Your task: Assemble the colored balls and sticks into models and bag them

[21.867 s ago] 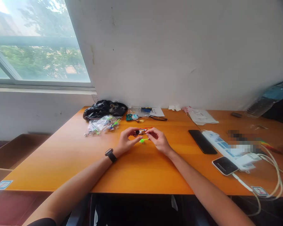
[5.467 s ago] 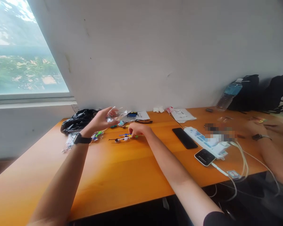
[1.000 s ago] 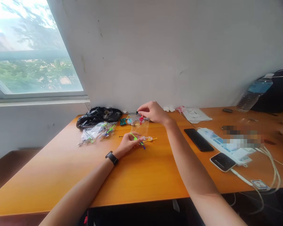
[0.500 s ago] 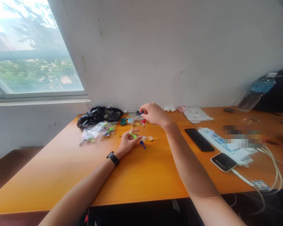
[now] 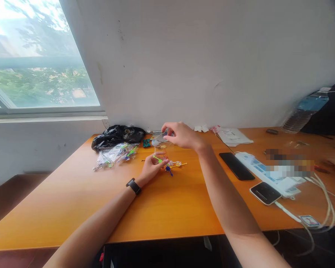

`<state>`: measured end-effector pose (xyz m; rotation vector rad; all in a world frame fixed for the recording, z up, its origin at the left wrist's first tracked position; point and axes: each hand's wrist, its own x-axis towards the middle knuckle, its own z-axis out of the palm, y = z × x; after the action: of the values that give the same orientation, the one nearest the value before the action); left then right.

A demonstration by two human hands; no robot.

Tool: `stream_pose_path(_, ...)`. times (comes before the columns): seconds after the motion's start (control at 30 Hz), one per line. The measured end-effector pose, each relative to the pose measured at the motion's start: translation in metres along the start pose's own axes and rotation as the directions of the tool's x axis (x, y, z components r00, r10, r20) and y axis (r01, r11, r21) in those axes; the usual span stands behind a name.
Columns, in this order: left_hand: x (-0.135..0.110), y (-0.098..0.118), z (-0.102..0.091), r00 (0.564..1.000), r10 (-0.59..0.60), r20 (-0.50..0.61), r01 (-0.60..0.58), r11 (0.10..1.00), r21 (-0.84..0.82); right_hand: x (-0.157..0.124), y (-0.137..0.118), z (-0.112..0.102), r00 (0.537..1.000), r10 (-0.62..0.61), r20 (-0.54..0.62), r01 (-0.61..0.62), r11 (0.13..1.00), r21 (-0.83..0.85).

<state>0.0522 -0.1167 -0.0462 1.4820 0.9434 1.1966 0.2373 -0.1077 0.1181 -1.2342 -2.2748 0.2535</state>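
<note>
Right hand (image 5: pixel 181 135), frame centre: fingertips pinched on upper edge of thin clear plastic bag (image 5: pixel 160 148). Left hand (image 5: pixel 152 166), lower left of it: thumb and fingers gripped lime-green plastic piece (image 5: pixel 158 159); inside bag or not, could not tell. Work judged partway: small dark-blue plastic piece (image 5: pixel 168 169) and yellow plastic piece (image 5: pixel 182 164) lay loose on orange-brown wooden desk (image 5: pixel 156 212). Left of centre, crumpled transparent plastic pouch (image 5: pixel 103 159) held green and blue pieces (image 5: pixel 131 153); contents of glossy black plastic bag (image 5: pixel 113 136) unclear.
</note>
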Motion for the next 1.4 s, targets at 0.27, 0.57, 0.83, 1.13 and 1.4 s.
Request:
stream_pose_path(0.27,-0.002,0.006,-0.003,0.999,-0.032,-0.017,0.031,0.998,-0.049,-0.003,-0.006,-0.002,0.962,0.009,0.271,-0.031,0.997,0.075)
stream_pose_path(0.57,-0.002,0.012,-0.002,0.998,-0.035,0.049,0.039,0.996,-0.075,-0.001,-0.003,0.0,0.989,-0.127,0.071,0.111,0.975,0.192)
stream_pose_path(0.83,-0.004,0.013,-0.003,0.997,-0.057,0.042,0.063,0.986,-0.154,-0.004,-0.002,-0.009,0.992,-0.11,-0.058,0.118,0.98,0.16)
stream_pose_path(1.13,-0.001,0.011,-0.004,0.995,-0.094,0.036,0.099,0.981,-0.17,0.0,-0.008,-0.007,0.959,-0.101,-0.265,0.096,0.995,-0.033)
stream_pose_path(1.4,0.008,0.002,-0.007,0.97,-0.084,-0.229,0.028,0.971,-0.238,0.003,0.006,-0.003,0.987,-0.061,-0.151,0.053,0.997,-0.055)
